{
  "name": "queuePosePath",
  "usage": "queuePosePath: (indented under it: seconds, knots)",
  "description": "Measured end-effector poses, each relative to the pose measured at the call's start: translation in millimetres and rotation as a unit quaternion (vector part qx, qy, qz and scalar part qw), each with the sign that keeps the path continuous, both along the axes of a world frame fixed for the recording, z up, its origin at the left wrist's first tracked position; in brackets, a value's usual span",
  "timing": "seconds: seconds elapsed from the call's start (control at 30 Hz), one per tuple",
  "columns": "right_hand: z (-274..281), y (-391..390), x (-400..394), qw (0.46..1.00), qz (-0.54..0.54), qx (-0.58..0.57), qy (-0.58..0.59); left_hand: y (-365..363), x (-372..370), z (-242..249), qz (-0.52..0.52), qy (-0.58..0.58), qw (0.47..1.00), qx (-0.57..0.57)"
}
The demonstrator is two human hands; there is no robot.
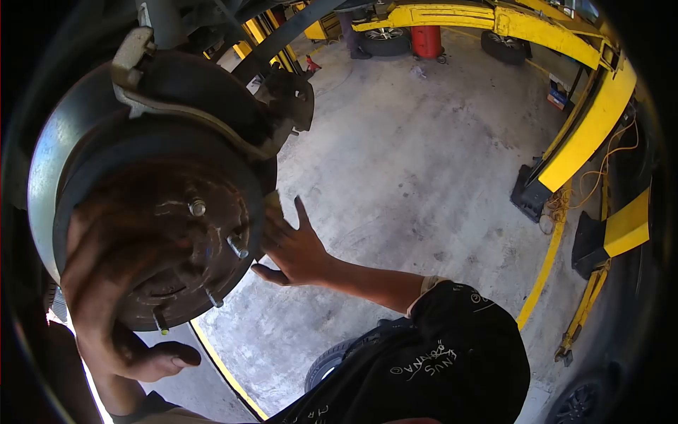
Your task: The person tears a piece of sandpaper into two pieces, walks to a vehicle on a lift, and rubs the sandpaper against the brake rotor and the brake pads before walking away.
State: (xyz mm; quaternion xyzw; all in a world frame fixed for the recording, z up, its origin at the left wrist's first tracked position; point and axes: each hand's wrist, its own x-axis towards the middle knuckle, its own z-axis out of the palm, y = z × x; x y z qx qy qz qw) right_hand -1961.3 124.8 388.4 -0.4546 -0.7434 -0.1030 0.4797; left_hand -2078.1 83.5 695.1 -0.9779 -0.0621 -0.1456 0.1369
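A brown, rusty brake disc (169, 247) with several protruding wheel studs fills the left of the head view. Curving over its top is a metal caliper bracket (191, 116). My left hand (116, 283) lies against the disc's left face, fingers bent across it and thumb apart below; nothing shows in its grasp. At the disc's right edge is my right hand (296, 247), its thumb and a finger spread. Its other fingertips reach behind the edge, near a small tan piece (273, 203); whether they hold it is unclear.
Yellow lift arms (586, 134) stand at the right, with an orange cord (600, 173) beside them. A red cylinder (426, 42) and loose wheels are at the back. Another tyre (328, 364) lies below my right arm. A person's leg (351, 35) shows at the top.
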Motion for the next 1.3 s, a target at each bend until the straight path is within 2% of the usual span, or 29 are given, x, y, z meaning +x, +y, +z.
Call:
queuePosePath:
  seconds: [0.1,0.13,0.17,0.23,0.3,0.37,0.4,0.5,0.57,0.6,0.63,0.7,0.77,0.8,0.83,0.9,0.93,0.97,1.03,1.1,1.13,1.17,1.23,1.3]
  knots:
    - [-8,-4,-15,0.997,0.071,0.042,-0.004,0,-9,-3,0.046,0.015,0.997,-0.052]
    - [-7,-1,-15,0.998,0.065,0.025,-0.006,6,-19,2,0.017,0.054,0.998,-0.039]
    - [-9,4,-9,0.998,0.061,0.014,-0.029,7,-20,2,0.035,0.055,0.997,-0.038]
    - [-5,8,-7,0.997,-0.023,0.062,0.049,3,-13,-3,0.015,-0.005,0.998,-0.065]
    - [1,-2,-15,0.999,0.038,0.007,0.003,3,-13,-5,0.020,-0.011,0.997,-0.071]
    - [-3,-4,-25,0.996,0.068,0.060,0.003,15,-12,-13,-0.069,-0.050,0.990,-0.113]
    - [-4,-1,-19,0.999,0.038,0.037,0.001,21,-13,-12,-0.097,-0.024,0.979,-0.176]
    - [-12,7,-17,0.999,0.007,0.031,0.034,18,-16,-12,-0.068,-0.049,0.982,-0.172]
    - [-14,4,-26,0.996,0.057,0.065,-0.001,10,-13,-10,-0.043,-0.057,0.984,-0.165]
    - [-13,7,-21,0.996,0.046,0.067,-0.022,7,-13,-10,-0.033,-0.058,0.985,-0.160]
    - [-2,7,-10,1.000,0.023,-0.007,-0.018,5,-15,-15,-0.034,-0.057,0.985,-0.160]
    - [-6,15,-11,0.997,-0.024,0.037,0.068,5,-23,-30,-0.014,-0.171,0.977,-0.124]
    - [-4,6,-16,0.998,0.062,0.017,0.018,13,-25,-24,-0.047,-0.137,0.984,-0.108]
    - [-10,11,-17,0.996,0.063,0.053,0.020,16,-26,-20,-0.082,-0.104,0.987,-0.091]
    - [-8,17,-6,0.999,0.019,0.017,-0.040,14,-25,-25,-0.082,-0.102,0.988,-0.087]
    - [-13,28,1,0.997,0.002,0.071,0.036,3,-26,-56,-0.081,-0.270,0.952,-0.121]
    - [-17,35,4,0.996,0.005,0.082,0.039,-1,-29,-67,-0.082,-0.346,0.925,-0.134]
    - [-20,40,11,0.993,0.014,0.116,0.028,-2,-38,-71,-0.056,-0.348,0.932,-0.079]
    - [-14,42,30,0.986,0.026,0.166,0.012,-1,-48,-81,-0.042,-0.373,0.925,-0.055]
    - [0,25,53,0.989,0.048,0.138,-0.005,-2,-50,-86,-0.019,-0.384,0.923,-0.010]
    - [1,12,67,0.995,0.024,0.097,-0.011,-9,-32,-86,0.032,-0.482,0.876,0.000]
    - [5,0,81,0.998,0.000,0.054,-0.016,-11,-34,-84,0.027,-0.485,0.874,0.007]
    - [29,-16,108,0.966,0.062,0.134,0.214,-10,-37,-86,0.019,-0.481,0.876,0.000]
    - [61,-8,124,0.851,0.125,0.143,0.489,-4,-40,-95,-0.007,-0.472,0.881,0.017]
